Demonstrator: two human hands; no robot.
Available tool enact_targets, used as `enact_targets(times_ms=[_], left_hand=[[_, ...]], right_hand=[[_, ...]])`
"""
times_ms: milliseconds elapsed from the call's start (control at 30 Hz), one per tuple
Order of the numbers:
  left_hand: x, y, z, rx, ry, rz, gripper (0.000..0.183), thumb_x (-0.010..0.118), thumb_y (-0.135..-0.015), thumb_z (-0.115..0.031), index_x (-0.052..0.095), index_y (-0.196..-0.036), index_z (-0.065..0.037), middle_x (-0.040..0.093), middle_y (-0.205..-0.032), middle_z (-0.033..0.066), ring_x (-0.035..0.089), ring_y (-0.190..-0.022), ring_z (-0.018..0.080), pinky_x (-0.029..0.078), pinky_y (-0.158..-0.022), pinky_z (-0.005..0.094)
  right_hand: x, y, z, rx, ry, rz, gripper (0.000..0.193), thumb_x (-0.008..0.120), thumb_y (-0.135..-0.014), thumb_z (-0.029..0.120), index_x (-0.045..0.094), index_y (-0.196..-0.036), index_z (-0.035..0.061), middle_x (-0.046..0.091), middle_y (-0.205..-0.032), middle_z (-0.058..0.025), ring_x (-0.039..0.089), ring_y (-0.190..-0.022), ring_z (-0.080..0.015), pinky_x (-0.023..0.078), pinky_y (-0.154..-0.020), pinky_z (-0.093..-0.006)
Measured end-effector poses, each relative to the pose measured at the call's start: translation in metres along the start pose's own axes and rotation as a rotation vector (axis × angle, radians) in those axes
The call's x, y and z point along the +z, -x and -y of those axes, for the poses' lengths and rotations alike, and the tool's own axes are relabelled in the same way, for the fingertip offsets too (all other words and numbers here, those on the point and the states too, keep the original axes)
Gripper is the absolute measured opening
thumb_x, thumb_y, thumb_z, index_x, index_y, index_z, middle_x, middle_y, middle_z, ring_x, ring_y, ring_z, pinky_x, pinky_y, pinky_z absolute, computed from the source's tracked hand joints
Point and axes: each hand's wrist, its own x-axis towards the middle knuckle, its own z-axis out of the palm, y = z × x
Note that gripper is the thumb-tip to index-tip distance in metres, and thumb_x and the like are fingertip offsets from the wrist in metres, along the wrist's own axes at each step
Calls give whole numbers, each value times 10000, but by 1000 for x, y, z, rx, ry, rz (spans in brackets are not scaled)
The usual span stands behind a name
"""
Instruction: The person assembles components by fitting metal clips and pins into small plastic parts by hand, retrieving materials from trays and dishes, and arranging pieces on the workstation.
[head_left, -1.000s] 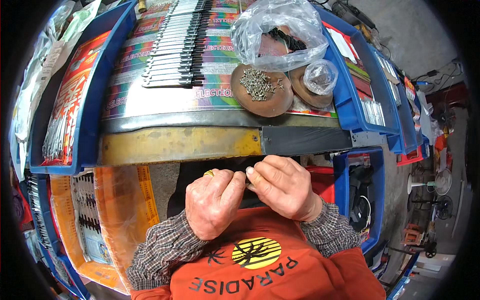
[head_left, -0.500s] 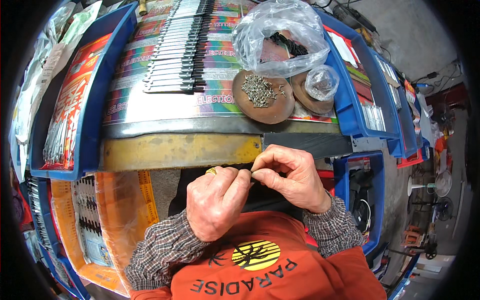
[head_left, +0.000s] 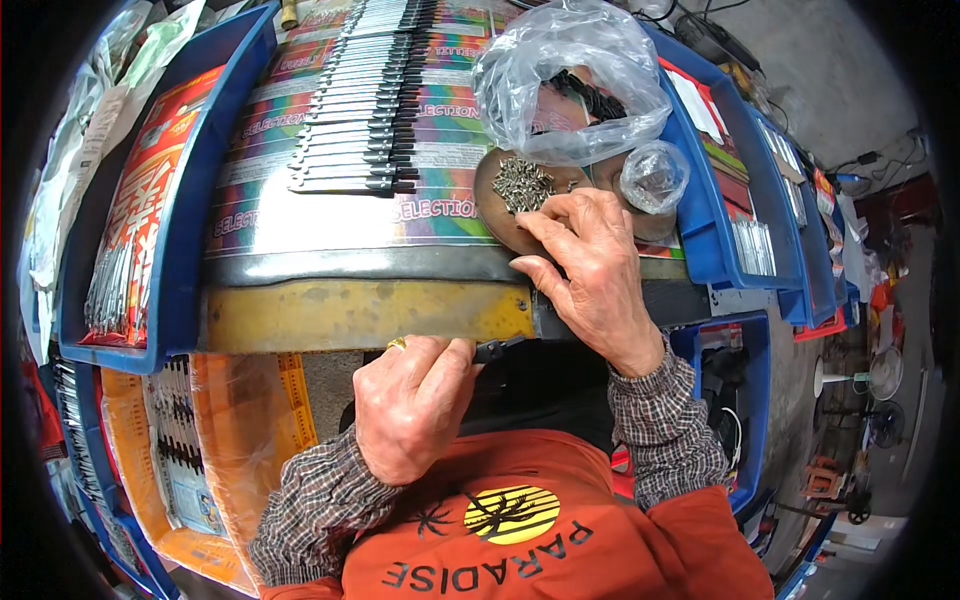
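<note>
My left hand (head_left: 413,408), with a yellow ring on one finger, is closed near the table's front edge. A small dark plastic-looking piece (head_left: 500,348) juts out from its fingertips; most of it is hidden. Above the round brown dish (head_left: 496,222) is my right hand (head_left: 598,280), its thumb and forefinger apart. The forefinger reaches the edge of a pile of small metal screws or rivets (head_left: 518,184) in that dish. No piece shows between those fingers.
Slim silver parts with black ends (head_left: 345,140) lie in a long row on the table. A clear plastic bag (head_left: 570,90) of black pieces and a smaller bag (head_left: 654,177) stand behind my right hand. Blue trays (head_left: 185,250) flank the table; an orange bin (head_left: 235,420) sits lower left.
My right hand has left my left hand and moved up to the dish, its fingers parting. My left hand has shifted slightly left, and the dark piece now shows.
</note>
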Motion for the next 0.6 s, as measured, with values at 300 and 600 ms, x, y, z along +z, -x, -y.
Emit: enact_targets(times_ms=[300,600], left_hand=[[2,2,5,37,10,-23,281,723,-671,-9,613,-929,-15,556,-725,83,565,-587,245,462,-503,352],[-7,0,-3,-56,133,39,235,702,-693,48,614,-899,-21,594,-735,109,588,-625,282,466,-549,362]], right_hand=[[7,1,-1,23,-119,-2,256,742,-707,122,665,-939,47,588,-928,-67,518,-957,-267,395,-799,-403],[1,6,3,83,-313,-124,111,681,-717,8,617,-802,40,586,-786,-75,549,-790,-272,432,-734,-384]])
